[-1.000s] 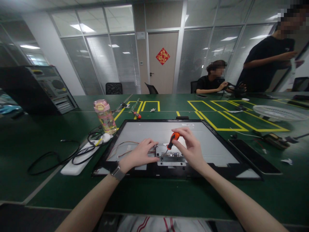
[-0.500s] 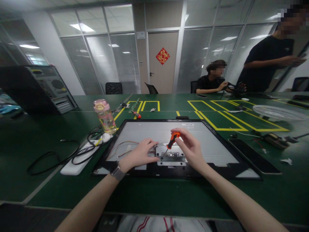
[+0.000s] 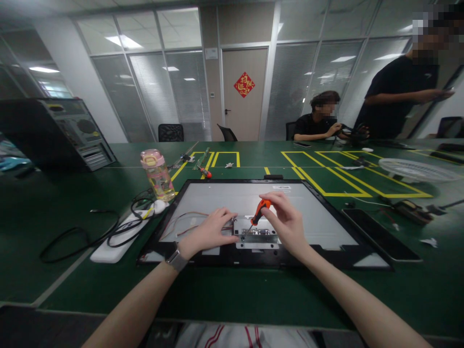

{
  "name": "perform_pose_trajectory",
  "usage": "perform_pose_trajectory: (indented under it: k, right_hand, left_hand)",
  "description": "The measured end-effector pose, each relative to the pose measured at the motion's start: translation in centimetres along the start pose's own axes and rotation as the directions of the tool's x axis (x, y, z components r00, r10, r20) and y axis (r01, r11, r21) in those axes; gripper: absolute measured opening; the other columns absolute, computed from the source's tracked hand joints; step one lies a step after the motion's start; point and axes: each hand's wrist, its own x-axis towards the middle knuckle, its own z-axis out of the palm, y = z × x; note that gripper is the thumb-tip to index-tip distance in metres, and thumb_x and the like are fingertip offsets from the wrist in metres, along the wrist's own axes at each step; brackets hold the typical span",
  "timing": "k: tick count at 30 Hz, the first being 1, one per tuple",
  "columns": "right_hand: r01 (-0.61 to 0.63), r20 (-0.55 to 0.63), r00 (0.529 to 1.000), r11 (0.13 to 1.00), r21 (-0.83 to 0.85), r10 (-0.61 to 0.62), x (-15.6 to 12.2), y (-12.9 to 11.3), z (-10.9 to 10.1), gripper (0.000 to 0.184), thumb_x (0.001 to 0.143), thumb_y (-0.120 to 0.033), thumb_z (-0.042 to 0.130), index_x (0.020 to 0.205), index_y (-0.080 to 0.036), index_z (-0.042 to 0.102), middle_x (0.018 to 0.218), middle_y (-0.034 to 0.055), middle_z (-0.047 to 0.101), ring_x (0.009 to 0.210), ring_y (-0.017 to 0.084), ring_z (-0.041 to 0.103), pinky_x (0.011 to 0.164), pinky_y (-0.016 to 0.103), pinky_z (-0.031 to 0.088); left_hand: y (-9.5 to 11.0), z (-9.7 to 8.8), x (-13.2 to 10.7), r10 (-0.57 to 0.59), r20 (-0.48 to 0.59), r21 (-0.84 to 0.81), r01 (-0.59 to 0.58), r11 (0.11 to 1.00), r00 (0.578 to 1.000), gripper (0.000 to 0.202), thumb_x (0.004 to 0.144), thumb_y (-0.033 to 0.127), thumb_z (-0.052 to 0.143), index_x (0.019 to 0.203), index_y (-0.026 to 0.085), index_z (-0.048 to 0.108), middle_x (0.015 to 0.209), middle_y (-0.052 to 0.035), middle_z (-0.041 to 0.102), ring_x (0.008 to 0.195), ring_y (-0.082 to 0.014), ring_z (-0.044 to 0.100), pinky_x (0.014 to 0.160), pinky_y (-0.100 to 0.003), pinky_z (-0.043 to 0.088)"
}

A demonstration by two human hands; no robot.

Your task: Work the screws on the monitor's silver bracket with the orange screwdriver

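A black-framed monitor panel (image 3: 326,227) lies flat, back side up, on the green table. A small metal bracket (image 3: 259,238) sits on its near middle, with thin wires running off to the left. My right hand (image 3: 286,224) is closed on an orange-handled screwdriver (image 3: 258,212), whose tip points down at the bracket's left end. My left hand (image 3: 210,232), with a watch on its wrist, rests on the panel just left of the bracket, fingers curled and fingertips pressed at the bracket's edge.
A pink-capped bottle (image 3: 158,175), black cables (image 3: 90,232) and a white strip (image 3: 116,239) lie to the left. A computer case (image 3: 61,133) stands far left. A black phone-like slab (image 3: 380,234) lies right. Two people are at the far right; a fan grille (image 3: 416,169) lies there.
My right hand has shifted slightly on the screwdriver handle, as if turning it; the tip stays at the bracket. My left hand has not moved. The standing person's arms moved.
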Motion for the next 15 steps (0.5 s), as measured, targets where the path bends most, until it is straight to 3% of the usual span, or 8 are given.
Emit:
perform_pose_trajectory:
  k: [3, 8, 10, 15]
  right_hand:
    - [-0.002, -0.019, 1.0, 1.0, -0.013, 0.002, -0.02, 0.03, 0.09, 0.023, 0.089, -0.025, 0.062, 0.111, -0.031, 0.067, 0.097, 0.0037, 0.062, 0.092, 0.021, 0.06, 0.084, 0.042, 0.051]
    - [-0.096, 0.058, 0.994, 0.993, 0.07, 0.092, -0.11, -0.59, 0.08, 0.032, 0.096, -0.024, 0.05, 0.126, -0.029, 0.057, 0.113, 0.0066, 0.067, 0.105, 0.022, 0.063, 0.094, 0.044, 0.05]
    - [-0.088, 0.07, 0.994, 0.992, 0.086, 0.082, -0.13, -0.55, 0.05, 0.029, 0.096, -0.025, 0.049, 0.123, -0.029, 0.059, 0.113, 0.0066, 0.067, 0.107, 0.022, 0.063, 0.094, 0.044, 0.049]
    - [-0.013, -0.025, 1.0, 1.0, 0.003, 0.013, -0.14, 0.17, 0.21, 0.017, 0.088, -0.027, 0.064, 0.105, -0.028, 0.066, 0.096, 0.0034, 0.062, 0.092, 0.021, 0.06, 0.085, 0.041, 0.05]
  left_hand:
    - [0.05, -0.02, 0.02, -0.004, 0.006, 0.005, 0.004, 1.0, 1.0, 0.06, 0.082, 0.046, 0.067, 0.134, 0.024, 0.048, 0.117, -0.0073, 0.052, 0.108, -0.0242, 0.053, 0.095, -0.035, 0.044]
    - [0.0, 0.05, 0.06, 0.001, 0.001, 0.013, -0.001, 1.0, 1.0, 0.059, 0.082, 0.046, 0.067, 0.134, 0.024, 0.049, 0.116, -0.0072, 0.052, 0.107, -0.0239, 0.053, 0.095, -0.036, 0.044]
    - [-0.05, 0.1, 0.08, 0.001, 0.004, 0.015, -0.001, 1.0, 1.0, 0.059, 0.082, 0.047, 0.067, 0.134, 0.024, 0.049, 0.117, -0.0075, 0.052, 0.108, -0.0241, 0.052, 0.096, -0.036, 0.044]
    - [-0.1, 0.12, 0.13, 0.007, -0.002, 0.004, -0.007, 1.0, 1.0, 0.061, 0.082, 0.047, 0.067, 0.135, 0.024, 0.048, 0.116, -0.0072, 0.052, 0.107, -0.024, 0.053, 0.095, -0.036, 0.044]
